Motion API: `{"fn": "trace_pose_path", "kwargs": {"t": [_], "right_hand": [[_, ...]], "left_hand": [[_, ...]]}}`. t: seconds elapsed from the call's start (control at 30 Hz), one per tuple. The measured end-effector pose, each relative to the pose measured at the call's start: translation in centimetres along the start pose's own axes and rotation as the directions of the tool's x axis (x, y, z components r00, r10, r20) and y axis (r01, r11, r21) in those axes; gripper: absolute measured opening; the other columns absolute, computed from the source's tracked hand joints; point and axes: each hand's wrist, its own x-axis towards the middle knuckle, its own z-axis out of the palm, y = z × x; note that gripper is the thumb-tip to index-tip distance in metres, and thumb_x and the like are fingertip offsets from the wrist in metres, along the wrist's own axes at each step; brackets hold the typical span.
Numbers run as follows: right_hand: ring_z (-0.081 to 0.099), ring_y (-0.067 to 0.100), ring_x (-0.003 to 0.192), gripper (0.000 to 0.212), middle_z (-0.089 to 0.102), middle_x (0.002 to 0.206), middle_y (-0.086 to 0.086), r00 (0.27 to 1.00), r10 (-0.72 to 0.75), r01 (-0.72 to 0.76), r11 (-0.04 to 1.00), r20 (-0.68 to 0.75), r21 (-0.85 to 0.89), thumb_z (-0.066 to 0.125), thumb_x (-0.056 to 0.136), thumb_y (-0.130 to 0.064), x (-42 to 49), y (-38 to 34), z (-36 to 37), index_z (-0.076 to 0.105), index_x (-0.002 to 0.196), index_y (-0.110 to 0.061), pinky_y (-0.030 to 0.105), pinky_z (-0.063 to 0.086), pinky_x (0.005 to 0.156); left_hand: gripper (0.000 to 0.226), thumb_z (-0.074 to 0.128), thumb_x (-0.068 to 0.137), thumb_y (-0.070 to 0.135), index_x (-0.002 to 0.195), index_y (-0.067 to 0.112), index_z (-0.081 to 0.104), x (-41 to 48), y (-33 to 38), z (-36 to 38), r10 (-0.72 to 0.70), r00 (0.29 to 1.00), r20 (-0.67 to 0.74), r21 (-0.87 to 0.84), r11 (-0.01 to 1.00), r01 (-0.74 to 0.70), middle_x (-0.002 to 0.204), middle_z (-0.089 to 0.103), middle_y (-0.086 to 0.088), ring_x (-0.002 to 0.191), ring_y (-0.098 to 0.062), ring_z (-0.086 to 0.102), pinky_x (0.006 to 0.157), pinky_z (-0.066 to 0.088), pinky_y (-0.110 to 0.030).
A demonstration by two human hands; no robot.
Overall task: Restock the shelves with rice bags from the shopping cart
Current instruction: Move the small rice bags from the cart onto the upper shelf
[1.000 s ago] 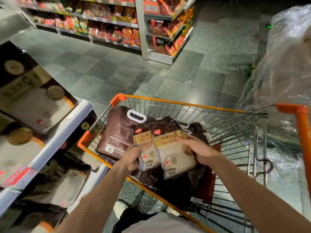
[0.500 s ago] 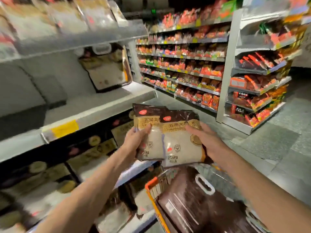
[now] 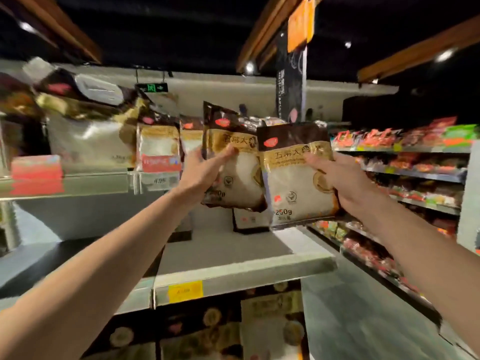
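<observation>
**A:** What has each hand got?

**B:** A small bag apiece. The left hand has its grip curled round the nine o'clock edge of the left rice bag. The right hand has its grip closed on the three o'clock edge of the right rice bag, with the thumb over the printed gold band.

**A:** And where are the bags?

**B:** Both are up in the air and roughly upright, raised in front of the upper shelf. The right one overlaps the left one's three o'clock side.

**A:** What's already on that shelf?

**B:** At nine o'clock from the left hand, small shelf bags stand upright. Farther out at nine is a large bag with a white handle, though it's blurred. A red tag sits on the rail.

**A:** Below?

**B:** At six o'clock is the middle shelf, with a yellow tag on its front rail and one back bag standing just under the held pair. At three o'clock are the snack shelves — red packets, too blurred to read.
</observation>
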Motion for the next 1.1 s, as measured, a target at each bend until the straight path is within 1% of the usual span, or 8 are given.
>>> {"fn": "trace_pose_path", "kwargs": {"t": [0.17, 0.3, 0.43, 0.67, 0.8, 0.93, 1.0, 1.1], "right_hand": [[0.071, 0.021, 0.087, 0.016, 0.073, 0.102, 0.007, 0.99, -0.118, 0.122, 0.991, -0.084, 0.046, 0.064, 0.093, -0.022, 7.0, -2.8, 2.8, 0.067, 0.106, -0.013, 0.036, 0.06, 0.073], [0.071, 0.021, 0.091, 0.012, 0.072, 0.103, 0.005, 0.969, -0.156, 0.181, 0.976, -0.189, 0.118, 0.063, 0.094, -0.022, 12.1, -4.5, 4.3, 0.066, 0.104, -0.016, 0.037, 0.059, 0.076], [0.069, 0.022, 0.091, 0.01, 0.07, 0.098, 0.004, 0.956, -0.135, 0.172, 0.977, -0.262, 0.125, 0.062, 0.093, -0.028, 16.5, -3.6, 7.2, 0.064, 0.094, -0.018, 0.036, 0.058, 0.078], [0.056, 0.018, 0.092, 0.046, 0.057, 0.099, -0.005, 0.945, -0.193, 0.162, 0.977, -0.263, -0.135, 0.058, 0.091, -0.052, 20.5, 1.4, 13.3, 0.063, 0.096, -0.006, 0.034, 0.046, 0.084], [0.047, 0.032, 0.128, 0.062, 0.051, 0.14, 0.016, 0.971, -0.121, 0.057, 0.955, -0.205, -0.292, 0.054, 0.096, -0.047, 20.8, 2.3, 14.0, 0.046, 0.137, -0.001, 0.038, 0.038, 0.104], [0.043, 0.027, 0.132, 0.062, 0.046, 0.142, 0.011, 0.942, -0.296, 0.2, 0.871, -0.156, -0.449, 0.06, 0.095, -0.032, 19.6, 2.2, 13.8, 0.033, 0.145, -0.007, 0.035, 0.036, 0.104], [0.038, 0.024, 0.132, 0.061, 0.043, 0.142, 0.007, 0.88, -0.461, 0.286, 0.706, -0.114, -0.648, 0.065, 0.091, -0.034, 19.0, 2.6, 13.5, 0.039, 0.143, -0.015, 0.037, 0.033, 0.108], [0.05, 0.022, 0.113, 0.041, 0.055, 0.124, 0.006, 0.944, -0.323, 0.25, 0.583, 0.062, -0.773, 0.066, 0.089, -0.044, 19.1, 2.7, 12.1, 0.061, 0.122, -0.02, 0.032, 0.043, 0.089]], "left_hand": [[0.009, 0.063, 0.096, 0.027, 0.101, 0.029, 0.055, 6.5, 1.0, -1.9, 0.202, 0.968, -0.149, 0.023, 0.979, -0.201, 0.098, 0.065, 0.006, 0.078, -0.002, 0.063, 0.059, 0.048, -0.016], [0.011, 0.062, 0.096, 0.021, 0.098, 0.028, 0.054, 10.7, 1.1, -3.0, 0.339, 0.91, -0.24, 0.025, 0.939, -0.343, 0.102, 0.065, 0.003, 0.093, -0.01, 0.064, 0.084, 0.053, -0.024], [0.009, 0.06, 0.097, 0.019, 0.1, 0.023, 0.053, 13.7, 0.5, -4.2, 0.371, 0.876, -0.308, 0.069, 0.927, -0.369, 0.093, 0.059, 0.013, 0.079, 0.007, 0.057, 0.074, 0.047, -0.008], [0.014, 0.062, 0.096, 0.021, 0.108, 0.019, 0.055, 15.8, -2.3, -5.2, 0.38, 0.857, -0.347, 0.133, 0.925, -0.356, 0.101, 0.064, 0.005, 0.094, -0.011, 0.062, 0.085, 0.052, -0.029], [0.015, 0.062, 0.095, 0.023, 0.109, 0.02, 0.056, 16.2, -2.7, -5.3, 0.38, 0.823, -0.422, 0.126, 0.924, -0.362, 0.102, 0.066, 0.0, 0.091, -0.018, 0.064, 0.086, 0.056, -0.039], [0.016, 0.062, 0.095, 0.025, 0.108, 0.019, 0.054, 16.3, -2.4, -4.9, 0.342, 0.842, -0.416, 0.099, 0.938, -0.333, 0.1, 0.064, -0.002, 0.084, -0.017, 0.06, 0.079, 0.054, -0.035], [0.015, 0.062, 0.096, 0.021, 0.108, 0.017, 0.055, 16.1, -2.3, -4.5, 0.332, 0.857, -0.395, 0.108, 0.943, -0.315, 0.098, 0.063, 0.003, 0.085, -0.008, 0.059, 0.078, 0.051, -0.024], [0.008, 0.064, 0.095, 0.021, 0.1, 0.02, 0.057, 16.0, -2.6, -3.8, 0.289, 0.899, -0.33, 0.063, 0.957, -0.284, 0.098, 0.067, -0.002, 0.079, -0.014, 0.06, 0.071, 0.05, -0.027]]}}
